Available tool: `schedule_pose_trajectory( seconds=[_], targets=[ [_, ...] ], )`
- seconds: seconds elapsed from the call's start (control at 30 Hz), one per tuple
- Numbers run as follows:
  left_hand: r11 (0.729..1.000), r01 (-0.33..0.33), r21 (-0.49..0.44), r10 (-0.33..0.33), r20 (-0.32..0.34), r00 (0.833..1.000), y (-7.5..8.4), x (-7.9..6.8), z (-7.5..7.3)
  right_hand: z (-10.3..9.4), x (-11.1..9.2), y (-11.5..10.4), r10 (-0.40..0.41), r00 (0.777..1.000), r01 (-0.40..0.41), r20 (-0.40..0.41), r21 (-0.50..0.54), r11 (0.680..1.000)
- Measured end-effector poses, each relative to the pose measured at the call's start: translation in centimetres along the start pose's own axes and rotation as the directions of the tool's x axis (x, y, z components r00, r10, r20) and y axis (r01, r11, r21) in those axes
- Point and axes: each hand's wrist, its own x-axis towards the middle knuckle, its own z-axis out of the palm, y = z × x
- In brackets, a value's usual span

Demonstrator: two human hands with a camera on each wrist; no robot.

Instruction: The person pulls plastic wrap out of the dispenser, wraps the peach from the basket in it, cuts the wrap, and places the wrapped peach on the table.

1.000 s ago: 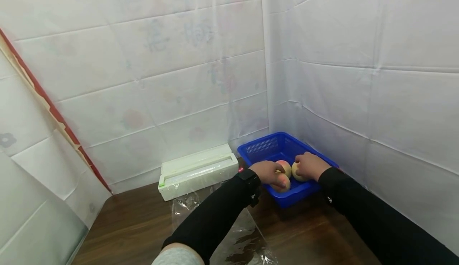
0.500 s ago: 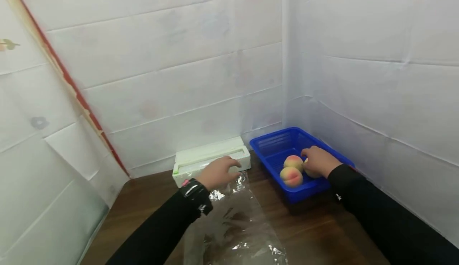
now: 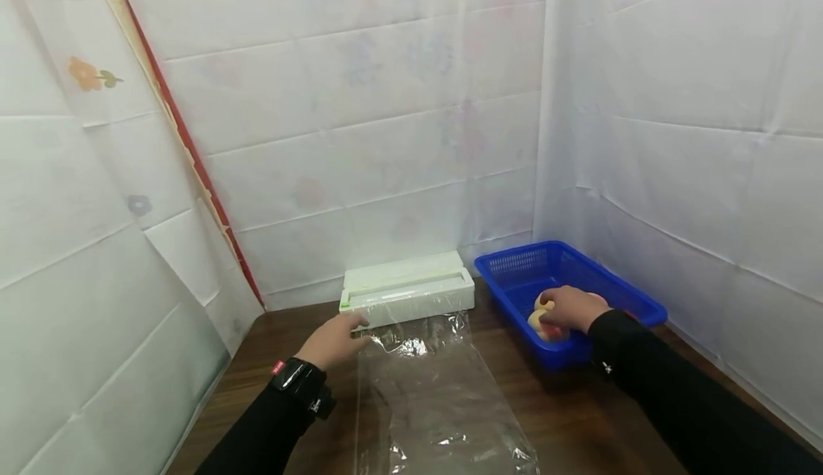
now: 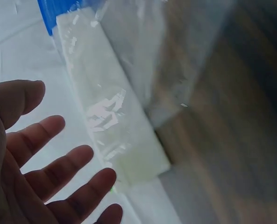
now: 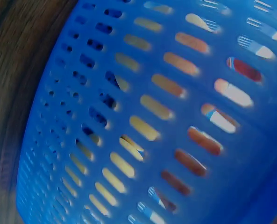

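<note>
My left hand (image 3: 336, 343) is by the upper left edge of a clear plastic film (image 3: 444, 396), which runs from a white foam box (image 3: 411, 308) toward me over the table. In the left wrist view its fingers (image 4: 63, 168) are spread and loosely bent, holding nothing, beside the box (image 4: 110, 107). My right hand (image 3: 574, 308) reaches into a blue plastic basket (image 3: 514, 253), fingers bent over a peach (image 3: 545, 326). Other peaches show partly around that hand. The right wrist view faces the slotted basket wall (image 5: 143, 107); fingers and yellowish fruit appear only through the slots.
A brown wooden table (image 3: 251, 382) carries everything. White sheeting (image 3: 386, 139) hangs behind and to the right, close to the box and basket. On the left, a red strip (image 3: 199, 168) runs down the sheeting to the table edge.
My left hand has left the peaches in the basket and moved left across the box to the film's edge. My right hand stays in the basket, where the peaches have shifted beneath it.
</note>
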Motion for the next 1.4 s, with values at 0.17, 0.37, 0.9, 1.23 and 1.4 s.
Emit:
schedule_pose_trajectory(
  seconds=[0.17, 0.37, 0.9, 1.23, 1.4],
  targets=[
    [0.998, 0.059, -0.008, -0.059, 0.005, 0.998, -1.1, -0.6, 1.1, 1.0, 0.5, 0.2, -0.043, 0.997, 0.037, 0.060, 0.099, 0.994],
    [0.995, 0.102, -0.004, -0.102, 0.015, 0.995, -1.7, -0.8, 1.8, 1.4, 1.4, -0.1, -0.047, 0.997, 0.040, 0.068, 0.103, 0.994],
    [0.986, 0.162, 0.037, -0.163, 0.024, 0.986, -1.9, -2.4, 1.6, -0.6, 0.9, -0.7, -0.063, 0.993, 0.066, -0.095, 0.028, 0.997],
    [0.975, 0.205, 0.081, -0.209, 0.047, 0.977, -2.2, -3.9, 0.6, -3.8, -2.0, -5.2, -0.117, 0.959, 0.127, -0.259, 0.020, 0.992],
    [0.975, 0.211, 0.072, -0.215, 0.041, 0.976, -1.8, -4.8, 1.0, -3.1, -4.0, -8.8, -0.217, 0.927, 0.231, -0.305, 0.011, 0.973]
  ],
)
